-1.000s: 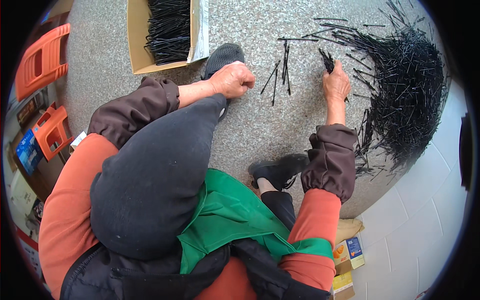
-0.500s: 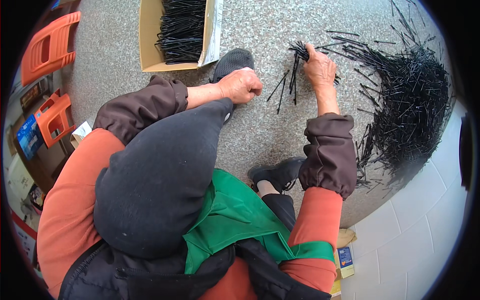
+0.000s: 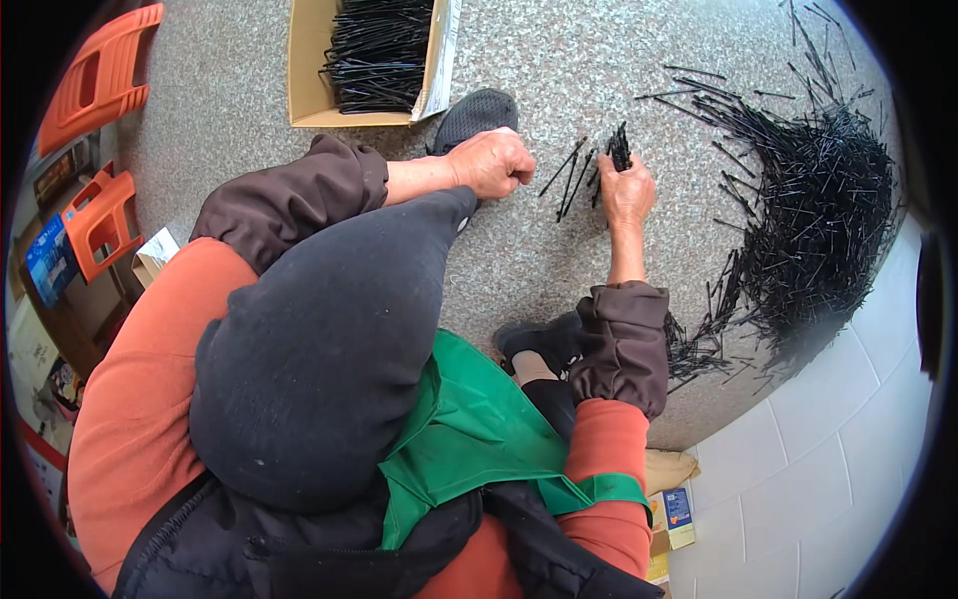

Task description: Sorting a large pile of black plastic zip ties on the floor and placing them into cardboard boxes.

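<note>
At the far left, two orange plastic stools [image 3: 95, 140] stood at the edge of the speckled grey floor [image 3: 249, 160], with a blue package [image 3: 48, 262] and a small white-labelled packet [image 3: 155, 250] just beside the lower one. Further right, an open cardboard box [image 3: 304, 70] lay on the floor, its brown walls plain and a white flap along its right side; inside it lay a neat, dense layer of thin black sticks [image 3: 379, 50], all running roughly the same way.

Next to the box, the toe of a dark shoe [image 3: 474, 112] showed. The left hand [image 3: 491, 162] rested just below it in a closed fist, fingers curled tightly together; whether anything lay inside could not be told. A few loose black sticks [image 3: 569, 180] lay scattered on the floor between the two hands. The right hand [image 3: 627, 192] was pressed to the floor, its fingers wrapped around a small bundle of black sticks [image 3: 620, 152] that stuck up past the knuckles.

To the right, well apart from the box, a large tangled heap of black sticks [image 3: 818, 210] spread across the floor, thin and straight, with strays fanning out toward the hand. Pale smooth tiles [image 3: 828, 449] bordered the rough floor at the lower right, where a small blue and yellow carton [image 3: 679, 509] lay beside a brown paper bag [image 3: 667, 467].
</note>
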Tool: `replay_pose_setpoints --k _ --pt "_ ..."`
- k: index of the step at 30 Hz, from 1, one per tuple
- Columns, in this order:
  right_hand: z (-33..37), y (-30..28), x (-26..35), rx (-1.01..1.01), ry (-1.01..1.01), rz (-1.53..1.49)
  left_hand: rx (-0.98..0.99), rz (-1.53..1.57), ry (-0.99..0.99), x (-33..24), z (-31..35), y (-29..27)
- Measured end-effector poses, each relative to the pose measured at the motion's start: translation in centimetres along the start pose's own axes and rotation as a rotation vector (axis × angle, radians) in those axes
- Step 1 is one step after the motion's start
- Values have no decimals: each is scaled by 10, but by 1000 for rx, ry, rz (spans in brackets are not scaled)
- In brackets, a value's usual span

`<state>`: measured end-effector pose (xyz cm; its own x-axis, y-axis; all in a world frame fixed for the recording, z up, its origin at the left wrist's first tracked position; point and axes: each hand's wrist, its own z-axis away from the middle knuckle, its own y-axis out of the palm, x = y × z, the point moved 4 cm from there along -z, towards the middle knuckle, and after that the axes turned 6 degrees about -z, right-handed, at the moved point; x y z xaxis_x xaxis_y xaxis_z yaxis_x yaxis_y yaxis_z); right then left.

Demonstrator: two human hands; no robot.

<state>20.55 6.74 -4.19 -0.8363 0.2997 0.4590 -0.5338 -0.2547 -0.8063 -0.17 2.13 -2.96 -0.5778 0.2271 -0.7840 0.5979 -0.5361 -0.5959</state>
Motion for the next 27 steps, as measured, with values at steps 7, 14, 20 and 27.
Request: replay_pose_setpoints --k 7,14,20,27 --pt "0 1 -70 -98 353 -573 -13 13 15 -2 -3 1" --pt "35 -16 -27 23 -293 163 9 -26 -6 -1 -1 0" --pt "34 -9 -21 -111 -365 -12 -19 -55 51 -7 -4 -1" --pt "18 2 -31 -121 -31 -19 -25 -58 37 -8 -3 -2"
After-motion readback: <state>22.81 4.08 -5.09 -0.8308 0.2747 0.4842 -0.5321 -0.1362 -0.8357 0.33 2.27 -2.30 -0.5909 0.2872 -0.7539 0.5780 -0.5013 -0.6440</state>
